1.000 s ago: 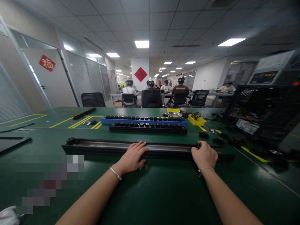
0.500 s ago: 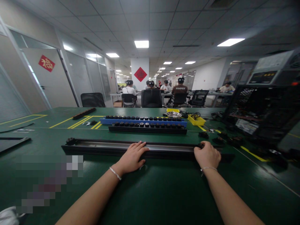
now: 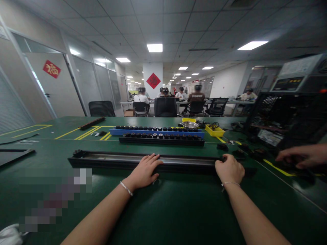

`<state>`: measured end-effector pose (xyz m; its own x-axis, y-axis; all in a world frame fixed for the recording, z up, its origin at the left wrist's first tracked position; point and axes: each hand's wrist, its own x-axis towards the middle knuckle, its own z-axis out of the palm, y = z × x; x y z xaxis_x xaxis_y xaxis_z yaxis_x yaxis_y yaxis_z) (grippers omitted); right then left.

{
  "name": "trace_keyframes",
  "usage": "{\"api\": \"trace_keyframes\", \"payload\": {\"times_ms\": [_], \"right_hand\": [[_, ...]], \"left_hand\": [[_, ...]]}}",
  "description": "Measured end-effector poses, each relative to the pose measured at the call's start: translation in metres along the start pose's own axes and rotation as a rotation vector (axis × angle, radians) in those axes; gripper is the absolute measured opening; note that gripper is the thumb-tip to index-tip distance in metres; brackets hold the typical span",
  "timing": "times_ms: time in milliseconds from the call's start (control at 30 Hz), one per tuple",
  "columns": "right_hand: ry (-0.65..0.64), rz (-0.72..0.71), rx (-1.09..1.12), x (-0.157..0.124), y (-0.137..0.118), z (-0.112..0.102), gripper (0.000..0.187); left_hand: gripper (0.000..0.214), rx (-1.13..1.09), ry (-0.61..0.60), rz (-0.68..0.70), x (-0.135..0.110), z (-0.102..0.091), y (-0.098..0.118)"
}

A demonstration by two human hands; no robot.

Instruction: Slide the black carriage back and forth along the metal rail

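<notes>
A long black channel-shaped rail (image 3: pixel 107 162) lies crosswise on the green table before me. A small dark part (image 3: pixel 78 153) sits in its left end. My left hand (image 3: pixel 145 170) rests over the middle of the rail, fingers stretched forward and thumb on the near side. At the rail's right part, my right hand (image 3: pixel 230 170) is closed, its fingers curled round a small black part (image 3: pixel 225 156) that is mostly hidden. Beyond the rail stand a black rail (image 3: pixel 160 141) and a blue rail (image 3: pixel 155 132), both filled with a row of small black parts.
Another person's hand (image 3: pixel 304 156) reaches in from the right over loose black parts (image 3: pixel 258 153). An open computer case (image 3: pixel 270 119) stands behind it. A yellow bin (image 3: pixel 214 130) and a metal bowl (image 3: pixel 189 125) sit at the back. A dark frame (image 3: pixel 15 156) lies at left.
My right hand has slid slightly right along the rail with the small black part. Another person's hand has come in from the right. My left hand stays put.
</notes>
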<state>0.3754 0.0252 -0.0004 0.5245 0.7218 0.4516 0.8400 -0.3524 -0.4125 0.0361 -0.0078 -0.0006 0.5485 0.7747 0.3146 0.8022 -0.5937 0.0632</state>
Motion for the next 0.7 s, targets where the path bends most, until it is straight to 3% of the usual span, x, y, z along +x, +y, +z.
{"api": "trace_keyframes", "payload": {"times_ms": [700], "right_hand": [[0.020, 0.073, -0.003, 0.008, 0.011, -0.003, 0.038]], "left_hand": [[0.052, -0.004, -0.001, 0.008, -0.001, -0.002, 0.000]]}}
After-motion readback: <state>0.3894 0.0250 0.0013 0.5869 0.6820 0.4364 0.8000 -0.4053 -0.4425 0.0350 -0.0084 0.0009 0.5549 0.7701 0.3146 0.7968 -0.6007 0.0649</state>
